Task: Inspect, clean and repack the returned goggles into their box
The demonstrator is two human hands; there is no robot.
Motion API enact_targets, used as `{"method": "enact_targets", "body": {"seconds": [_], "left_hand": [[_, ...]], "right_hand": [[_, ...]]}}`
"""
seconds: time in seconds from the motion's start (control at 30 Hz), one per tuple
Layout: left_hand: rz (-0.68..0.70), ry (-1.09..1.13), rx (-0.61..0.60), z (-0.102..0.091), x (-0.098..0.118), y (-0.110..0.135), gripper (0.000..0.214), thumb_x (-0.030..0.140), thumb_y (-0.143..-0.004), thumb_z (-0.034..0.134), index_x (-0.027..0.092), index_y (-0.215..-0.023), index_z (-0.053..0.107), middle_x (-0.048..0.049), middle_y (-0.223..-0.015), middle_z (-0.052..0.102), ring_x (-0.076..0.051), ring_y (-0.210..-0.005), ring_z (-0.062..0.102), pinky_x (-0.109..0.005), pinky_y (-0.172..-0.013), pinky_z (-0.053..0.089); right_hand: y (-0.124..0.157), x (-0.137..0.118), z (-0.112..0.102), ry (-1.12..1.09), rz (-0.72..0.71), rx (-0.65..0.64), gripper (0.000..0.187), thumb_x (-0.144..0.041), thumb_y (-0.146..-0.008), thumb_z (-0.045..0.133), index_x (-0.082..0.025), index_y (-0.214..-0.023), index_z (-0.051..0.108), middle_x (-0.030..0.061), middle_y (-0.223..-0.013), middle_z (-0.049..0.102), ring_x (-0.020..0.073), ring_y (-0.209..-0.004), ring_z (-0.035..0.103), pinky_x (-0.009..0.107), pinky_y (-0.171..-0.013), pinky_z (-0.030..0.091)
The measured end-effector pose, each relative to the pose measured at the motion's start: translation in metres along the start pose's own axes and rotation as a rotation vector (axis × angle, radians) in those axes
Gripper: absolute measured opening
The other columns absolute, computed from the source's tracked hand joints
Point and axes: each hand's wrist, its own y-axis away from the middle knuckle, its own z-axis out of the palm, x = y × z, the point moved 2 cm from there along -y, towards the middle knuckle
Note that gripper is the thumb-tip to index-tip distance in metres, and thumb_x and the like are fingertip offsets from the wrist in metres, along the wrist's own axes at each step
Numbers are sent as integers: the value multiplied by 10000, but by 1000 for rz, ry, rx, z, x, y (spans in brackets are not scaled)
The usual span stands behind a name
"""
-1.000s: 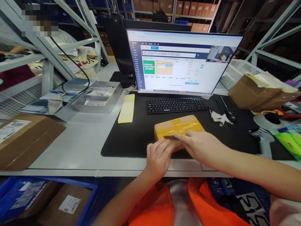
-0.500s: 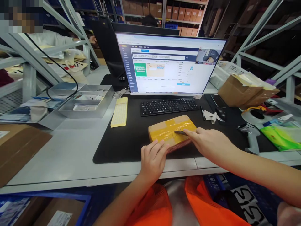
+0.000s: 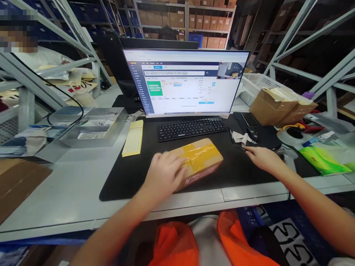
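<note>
A person's two bare hands at a worktop [image 3: 69,192], with a computer keyboard [image 3: 192,129] on a black mat [image 3: 119,184]. A cardboard box [image 3: 205,153] sealed with yellow tape lies on the mat, just on the person's side of the keyboard. The left hand [image 3: 164,170], nearer the person than the keyboard's left end, reaches over the box's left end, its fingers slightly apart; blur hides whether they grip or only rest there. The right hand [image 3: 263,159], beyond the keyboard's right end and nearer the person, has its fingers clamped on a dark slim tool [image 3: 240,148], well apart from the box. A crumpled pale scrap [image 3: 241,139] lies just right of the keyboard. The step in hand appears to be handling the box with the left hand alone; the next move seems to call for a sure hold there, tool kept clear.
</note>
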Motion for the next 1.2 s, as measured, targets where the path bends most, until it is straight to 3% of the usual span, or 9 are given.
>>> {"method": "enact_targets", "body": {"seconds": [0.1,0.23,0.37,0.53,0.7,0.87,1.0,1.13,1.2], "left_hand": [[14,-22,-283,-5,-18,-46,420,419,-914,624,214,-1280,639,-86,-1234,688,-281,-1118,620,-418,-909,427],[40,6,-560,-2,-26,-82,544,445,-861,648,256,-1367,584,-67,-1213,694,-251,-1029,676,-349,-865,473],[55,59,-674,0,-29,-92,593,441,-846,639,278,-1410,553,-61,-1265,681,-243,-1085,668,-312,-878,488],[58,67,-718,0,-31,-98,612,353,-830,611,258,-1430,539,-57,-1367,649,-246,-1168,649,-320,-948,486],[63,-106,-709,1,-17,-101,706,321,-756,642,247,-1446,512,-94,-1106,751,-293,-910,712,-343,-709,504],[97,-233,-692,7,-2,-97,667,299,-779,605,191,-1429,502,-125,-968,754,-310,-783,703,-351,-632,473],[115,-273,-702,7,4,-94,601,263,-836,547,158,-1425,488,-147,-987,745,-309,-764,705,-355,-632,472],[150,-294,-706,6,7,-92,569,230,-874,496,146,-1436,474,-155,-964,734,-307,-740,703,-359,-637,474],[167,-299,-697,8,6,-91,561,223,-889,473,155,-1446,469,-153,-958,733,-299,-728,700,-360,-649,478]], "right_hand": [[8,-28,-5,-132,-85,134,479,-360,-999,381,-194,-1362,647,121,-1262,716,291,-1110,691,399,-902,533],[37,-70,-34,-219,-265,300,444,-362,-1015,399,-244,-1373,633,82,-1164,741,235,-1009,706,331,-825,531],[58,-106,-52,-100,-457,203,408,-347,-1020,404,-301,-1344,648,46,-913,724,202,-788,699,290,-655,467],[55,-129,-65,87,-487,179,377,-304,-1003,416,-274,-1282,667,58,-823,683,195,-623,667,280,-527,331],[50,-138,-80,170,-537,130,336,-197,-923,499,-196,-1201,688,93,-792,676,222,-626,676,286,-504,308],[43,-128,-87,208,-494,90,369,-195,-932,505,-180,-1251,689,132,-814,714,236,-666,697,283,-528,368],[32,-100,-86,196,-409,83,376,-277,-988,449,-226,-1267,694,139,-880,755,271,-741,724,318,-577,438],[6,-46,-65,247,-99,33,353,-215,-965,441,-159,-1122,752,193,-904,757,330,-827,738,371,-644,490],[-7,-21,-42,200,-28,-10,374,-253,-980,436,-159,-1183,735,203,-1001,759,342,-900,738,407,-719,520]]}}
